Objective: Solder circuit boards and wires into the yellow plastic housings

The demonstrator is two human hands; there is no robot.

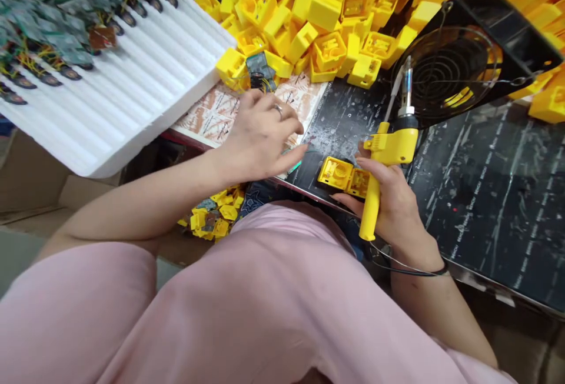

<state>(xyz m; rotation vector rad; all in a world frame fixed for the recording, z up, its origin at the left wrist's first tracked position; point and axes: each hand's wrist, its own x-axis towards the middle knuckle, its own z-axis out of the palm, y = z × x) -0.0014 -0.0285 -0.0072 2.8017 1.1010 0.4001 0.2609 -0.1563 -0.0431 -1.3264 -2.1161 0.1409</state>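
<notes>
My right hand [392,201] is wrapped round a yellow soldering gun [394,146], its metal tip pointing up and away, a wire trailing from the handle's lower end. Beside that hand, an opened yellow plastic case [335,173] lies on the black bench surface, partly covered by fingers. Over the patterned board hovers my left hand [267,131], fingers loosely bent and apart, with a ring on one. Just beyond its fingertips sits a small circuit board with wires [260,69], by a yellow case [233,69]; whether they touch is unclear. A green sliver [295,166] shows below the left thumb.
A heap of yellow cases [326,10] covers the back. A black fan [459,60] stands tilted behind the iron. At left, a white foam tray [176,78] bears many wired circuit boards [57,25]. More yellow pieces [216,213] lie below the bench edge.
</notes>
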